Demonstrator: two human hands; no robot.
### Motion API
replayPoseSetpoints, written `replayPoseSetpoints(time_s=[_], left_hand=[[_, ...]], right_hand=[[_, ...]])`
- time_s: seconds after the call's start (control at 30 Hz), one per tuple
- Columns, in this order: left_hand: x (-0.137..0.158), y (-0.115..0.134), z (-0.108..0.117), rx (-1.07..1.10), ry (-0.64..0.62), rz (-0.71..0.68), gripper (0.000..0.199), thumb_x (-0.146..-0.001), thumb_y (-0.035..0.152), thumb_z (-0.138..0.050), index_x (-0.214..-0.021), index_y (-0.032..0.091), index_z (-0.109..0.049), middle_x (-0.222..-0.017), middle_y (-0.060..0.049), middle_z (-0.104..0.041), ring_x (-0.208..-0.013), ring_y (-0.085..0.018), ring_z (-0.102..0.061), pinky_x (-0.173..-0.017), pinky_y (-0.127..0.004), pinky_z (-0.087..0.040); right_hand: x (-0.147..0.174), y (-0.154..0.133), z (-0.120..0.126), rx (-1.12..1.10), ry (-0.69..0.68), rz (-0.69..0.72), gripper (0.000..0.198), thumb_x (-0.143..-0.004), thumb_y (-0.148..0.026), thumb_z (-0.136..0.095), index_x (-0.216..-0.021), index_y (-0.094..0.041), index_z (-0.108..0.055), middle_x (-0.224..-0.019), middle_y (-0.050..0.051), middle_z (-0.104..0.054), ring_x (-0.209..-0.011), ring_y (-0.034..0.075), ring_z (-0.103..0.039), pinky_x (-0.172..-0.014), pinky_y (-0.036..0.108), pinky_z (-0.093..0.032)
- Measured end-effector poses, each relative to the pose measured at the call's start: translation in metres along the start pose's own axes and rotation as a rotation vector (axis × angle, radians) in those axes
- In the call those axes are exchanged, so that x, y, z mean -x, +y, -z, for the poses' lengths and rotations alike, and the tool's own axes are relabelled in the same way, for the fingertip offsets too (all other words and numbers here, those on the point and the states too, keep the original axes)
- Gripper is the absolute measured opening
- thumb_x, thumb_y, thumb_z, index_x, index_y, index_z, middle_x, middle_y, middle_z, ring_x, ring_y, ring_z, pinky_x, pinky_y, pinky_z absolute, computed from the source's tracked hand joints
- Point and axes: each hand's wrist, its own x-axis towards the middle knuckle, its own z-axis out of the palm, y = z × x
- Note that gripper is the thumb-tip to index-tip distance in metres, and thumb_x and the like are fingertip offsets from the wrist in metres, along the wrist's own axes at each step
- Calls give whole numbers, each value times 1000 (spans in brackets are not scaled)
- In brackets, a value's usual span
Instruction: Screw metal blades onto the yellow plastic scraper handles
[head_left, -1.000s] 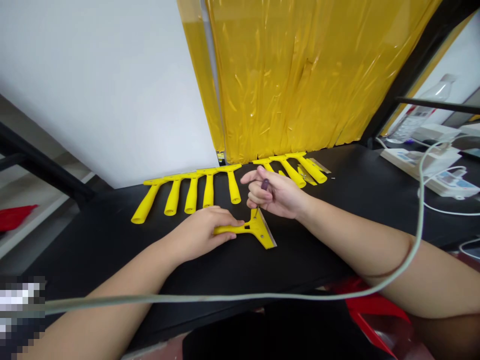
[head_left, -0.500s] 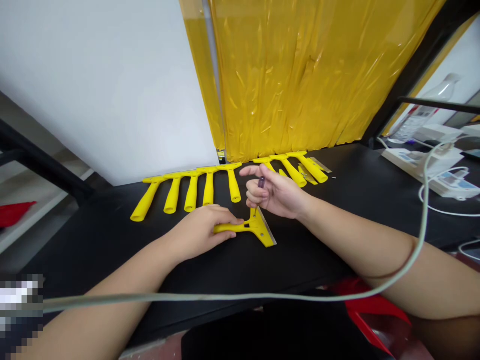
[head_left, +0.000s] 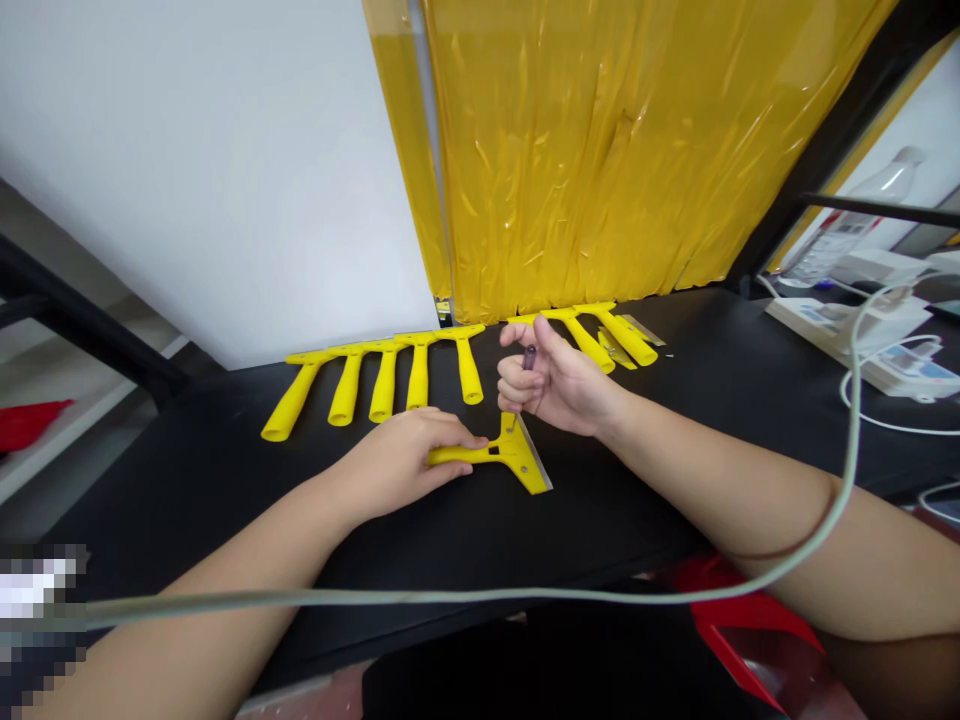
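My left hand is closed round the handle of a yellow scraper, which lies on the black table with its metal blade edge facing right. Two screws show on the scraper's head. Above that head, my right hand grips a small screwdriver with a dark purple handle, held upright. Its tip reaches down to the upper screw, partly hidden by my fingers. Behind my hands, several yellow scrapers stretch along the back of the table, and others lie to the right, partly covered by my right hand.
A pale cable crosses in front of my forearms and curves up at the right. White devices with wires and a clear plastic bottle are at the right. Yellow plastic film and a white panel border the back.
My right hand has turned slightly on the screwdriver, its thumb rising and index finger shifting. My left hand and the scraper stay in place.
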Motion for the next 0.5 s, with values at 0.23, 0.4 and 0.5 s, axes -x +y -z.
replayPoseSetpoints(time_s=[0.23, 0.4, 0.5], left_hand=[[0, -6, -1, 4, 4, 9, 25, -99, 33, -70, -124, 27, -76, -114, -4, -76, -108, -22, -69, -91, -31, -53], [-1, -4, 0, 15, 9, 4, 27, -99, 30, -70, -125, 28, -75, -113, -4, -76, -108, -22, -70, -91, -31, -54], [-1, -3, 1, 18, 12, 6, 27, -99, 30, -70, -125, 26, -76, -111, -5, -76, -105, -22, -71, -90, -31, -54]], right_hand=[[10, -14, 2, 28, -252, -98, 44, -96, -62, -63, -85, -25, -42, -60, -9, -24, -53, 12, -25, -63, 30, -36], [14, -11, 2, 63, -351, -184, 43, -93, -59, -65, -88, -26, -38, -61, -9, -27, -55, 13, -28, -65, 32, -36], [13, -7, 2, 64, -366, -189, 40, -95, -56, -62, -88, -26, -36, -61, -9, -29, -55, 13, -27, -64, 31, -34]])
